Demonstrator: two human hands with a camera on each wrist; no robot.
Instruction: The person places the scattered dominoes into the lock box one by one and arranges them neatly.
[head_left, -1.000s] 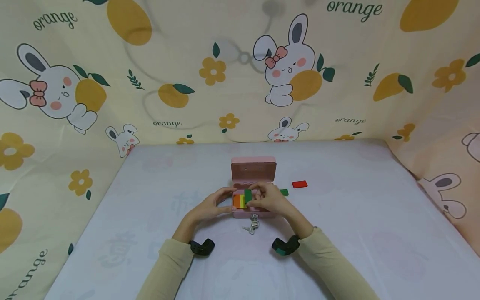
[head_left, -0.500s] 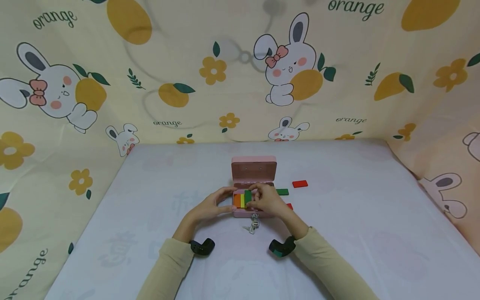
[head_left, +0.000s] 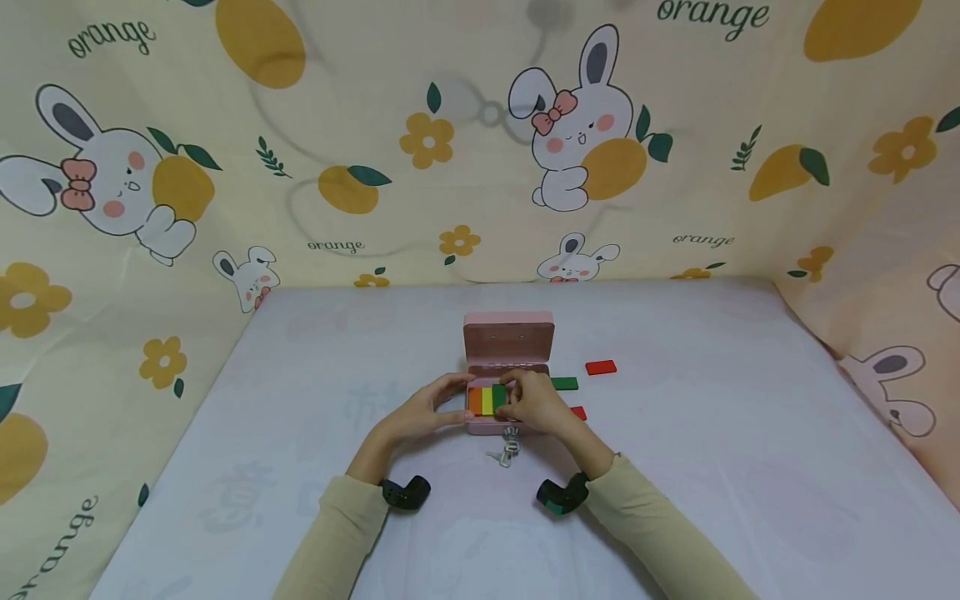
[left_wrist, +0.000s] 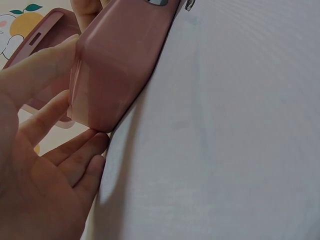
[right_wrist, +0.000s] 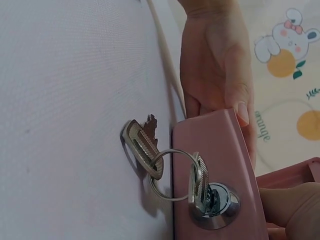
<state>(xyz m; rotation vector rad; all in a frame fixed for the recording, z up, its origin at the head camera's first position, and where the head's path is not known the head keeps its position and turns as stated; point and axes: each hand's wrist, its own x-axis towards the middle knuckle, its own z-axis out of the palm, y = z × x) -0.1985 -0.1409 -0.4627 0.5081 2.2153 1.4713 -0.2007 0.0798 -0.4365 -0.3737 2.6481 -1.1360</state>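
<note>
A small pink lockbox point(head_left: 487, 428) stands open on the table, its lid point(head_left: 508, 342) tipped back. Inside lie flat blocks in a row: orange point(head_left: 475, 401), yellow point(head_left: 487, 402) and green point(head_left: 499, 398). My left hand point(head_left: 420, 414) grips the box's left end; in the left wrist view, the thumb and fingers of that hand point(left_wrist: 45, 165) span the pink end wall. With thumb and fingertips my right hand point(head_left: 542, 406) pinches the green block, low in the box beside the yellow one. The right wrist view shows this hand point(right_wrist: 295, 210) only partly, behind the box front.
A key sits in the front lock point(right_wrist: 215, 205), and a second key point(right_wrist: 142, 147) hangs from its ring. Right of the box lie a green block point(head_left: 566, 383), a red block point(head_left: 601, 367) and another red one point(head_left: 578, 412) partly behind my right hand. A printed cloth hangs behind.
My right hand has shifted slightly left and brought the green block down into the box, level beside the yellow one. My left hand and the box stay in place.
</note>
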